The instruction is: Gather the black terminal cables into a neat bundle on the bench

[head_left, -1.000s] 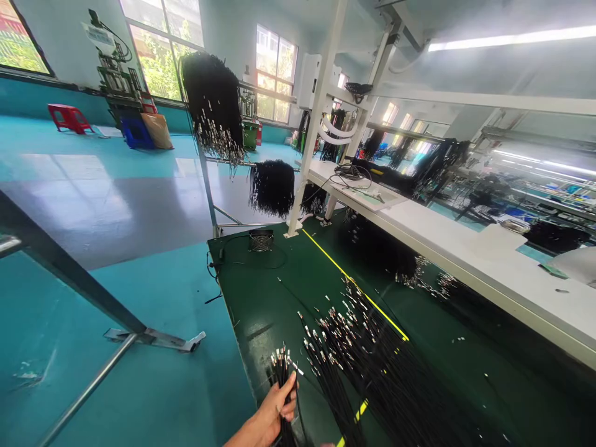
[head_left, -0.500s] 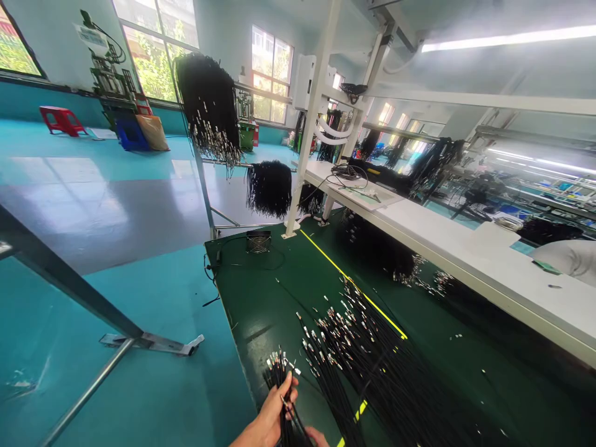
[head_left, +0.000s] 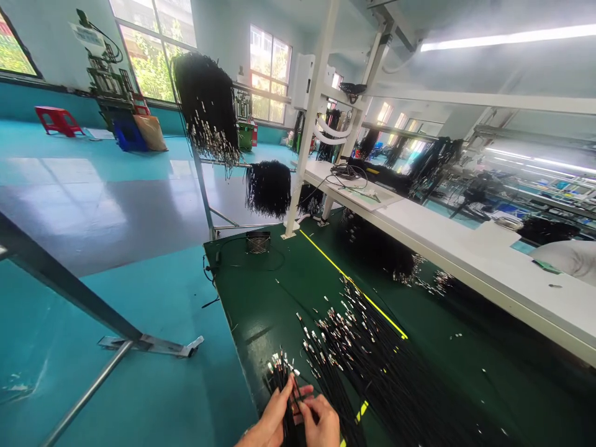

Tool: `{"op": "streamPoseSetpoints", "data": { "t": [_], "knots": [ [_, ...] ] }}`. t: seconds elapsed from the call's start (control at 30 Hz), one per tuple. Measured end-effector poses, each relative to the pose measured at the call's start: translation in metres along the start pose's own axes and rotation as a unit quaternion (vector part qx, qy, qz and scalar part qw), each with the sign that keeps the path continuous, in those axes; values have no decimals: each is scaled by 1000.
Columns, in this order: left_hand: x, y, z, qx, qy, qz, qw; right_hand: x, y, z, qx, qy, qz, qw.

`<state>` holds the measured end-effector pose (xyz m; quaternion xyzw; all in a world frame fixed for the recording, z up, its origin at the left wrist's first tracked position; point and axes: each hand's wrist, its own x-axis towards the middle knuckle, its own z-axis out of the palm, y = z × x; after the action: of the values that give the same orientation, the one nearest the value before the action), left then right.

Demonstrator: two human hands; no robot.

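At the bottom edge my left hand [head_left: 270, 419] grips a small bundle of black cables [head_left: 280, 372] with metal tips, held above the green mat [head_left: 261, 292]. My right hand [head_left: 321, 419] is right beside it, fingers pinching the same bundle just below the tips. A large loose pile of black cables [head_left: 372, 354] with silver connectors lies spread on the mat directly to the right of both hands.
A white workbench [head_left: 465, 261] runs along the right, with more cables beneath it. Racks hung with black cable bundles [head_left: 207, 105] stand ahead. A small fan [head_left: 259, 241] sits on the mat's far end. A metal frame leg [head_left: 153, 343] crosses the teal floor at left.
My right hand has come up into view and closed on the bundle next to my left hand. The bundle stays in about the same place.
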<state>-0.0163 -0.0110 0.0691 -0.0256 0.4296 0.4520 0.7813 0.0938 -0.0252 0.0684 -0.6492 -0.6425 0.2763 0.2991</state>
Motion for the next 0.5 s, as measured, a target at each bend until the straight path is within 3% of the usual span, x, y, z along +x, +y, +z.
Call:
{"op": "streamPoseSetpoints", "data": {
  "t": [0.1, 0.27, 0.4, 0.5],
  "knots": [
    [1, -4, 1, 16, 14, -1, 1000, 14, -25, -8, -17, -38, 38, 998],
    [5, -7, -4, 36, 114, 43, 992, 27, -55, -10, -40, -60, 19, 997],
    [-2, -1, -3, 51, 109, 14, 993, 28, -57, 3, -67, -98, 66, 991],
    [-7, -4, -4, 88, 119, 56, 987, 25, -46, 5, 7, -130, 70, 989]
  ]
}}
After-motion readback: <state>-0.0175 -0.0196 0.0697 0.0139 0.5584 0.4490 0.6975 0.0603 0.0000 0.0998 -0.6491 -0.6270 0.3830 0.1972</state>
